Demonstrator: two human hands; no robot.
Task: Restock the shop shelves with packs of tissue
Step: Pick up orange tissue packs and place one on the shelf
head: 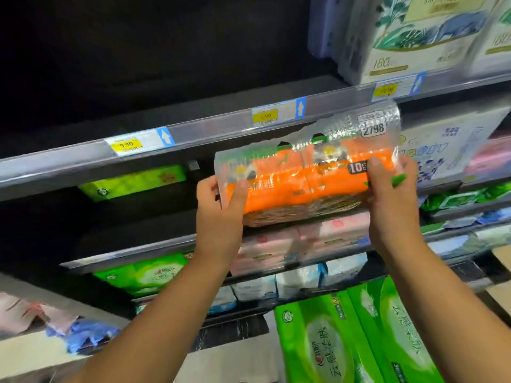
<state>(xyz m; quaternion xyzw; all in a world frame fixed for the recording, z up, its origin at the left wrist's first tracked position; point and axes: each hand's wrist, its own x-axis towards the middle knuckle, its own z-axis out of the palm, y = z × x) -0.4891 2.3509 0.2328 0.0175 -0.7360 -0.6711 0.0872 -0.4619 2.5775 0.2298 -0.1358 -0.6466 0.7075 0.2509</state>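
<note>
Holding an orange pack of tissue (304, 186) by its two ends, we keep it level and in the air in front of the shelves. It rests on no shelf. The left hand (218, 214) grips the left end, with the thumb pressed on the front face and the other fingers hidden behind the pack. The right hand (392, 205) grips the right end in the same way, thumb in front and fingers curled round the back.

The pack has a clear plastic wrap, and its handle flap at the top reaches up to the lower edge of the grey shelf rail (207, 131). A white sticker (373, 128) on the flap reads 2798.

On the rail we see three yellow price labels: a left one (125, 145), a middle one (265, 116) and a right one (385, 91). On the shelf above the rail, at the right, stands a white pack with a leaf print (414, 37). Just below the orange pack, pink packs (318, 239) stand on the next shelf. To the left, deep in the dark shelf, a flat green pack (132, 182) lies alone. At the lower right, large green packs (318, 341) lie side by side, touching each other.
</note>
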